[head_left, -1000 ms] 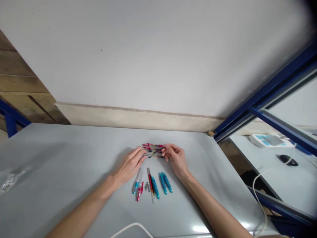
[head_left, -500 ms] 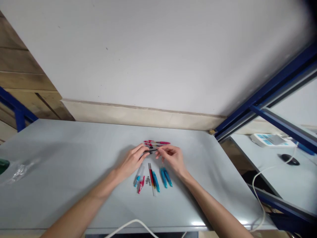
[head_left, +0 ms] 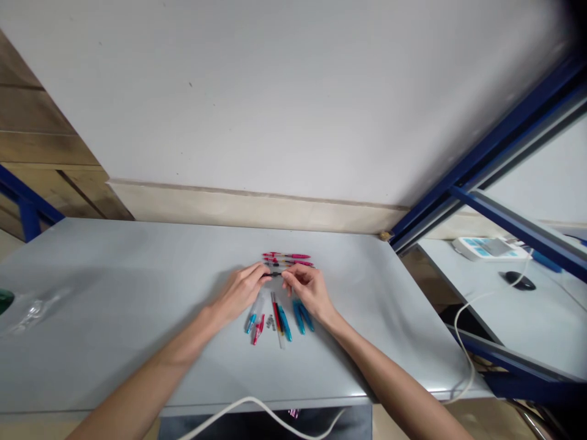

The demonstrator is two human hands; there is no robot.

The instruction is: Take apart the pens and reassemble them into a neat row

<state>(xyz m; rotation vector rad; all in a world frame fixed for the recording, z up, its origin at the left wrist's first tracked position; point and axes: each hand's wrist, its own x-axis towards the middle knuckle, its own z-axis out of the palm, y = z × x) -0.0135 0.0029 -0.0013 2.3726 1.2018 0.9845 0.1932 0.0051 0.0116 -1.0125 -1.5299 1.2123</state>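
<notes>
My left hand (head_left: 242, 289) and my right hand (head_left: 309, 291) face each other, each pinching one end of a thin black pen (head_left: 274, 274). Its ends are hidden by my fingers. Just beyond lie several pink-red pens (head_left: 288, 255), side by side. Nearer to me are a clear barrel with a blue end (head_left: 250, 321), a red pen part (head_left: 258, 330) and a cluster of small grey pieces (head_left: 270, 322). Thin refills with red and black ink (head_left: 277, 315) lie beside a blue pen part (head_left: 285, 325). Two more blue parts (head_left: 302, 316) rest below my right hand.
The grey table (head_left: 137, 305) meets a white wall. Crumpled clear plastic (head_left: 34, 313) lies at the left. A white cable (head_left: 250, 401) crosses the front edge. Beyond a blue frame (head_left: 426, 189) at the right are a white device (head_left: 490, 249) and a black mouse (head_left: 520, 280).
The view has shifted slightly, so the whole scene sits a little higher and further left. Both hands still grip the black pen, and less of it shows between my fingers.
</notes>
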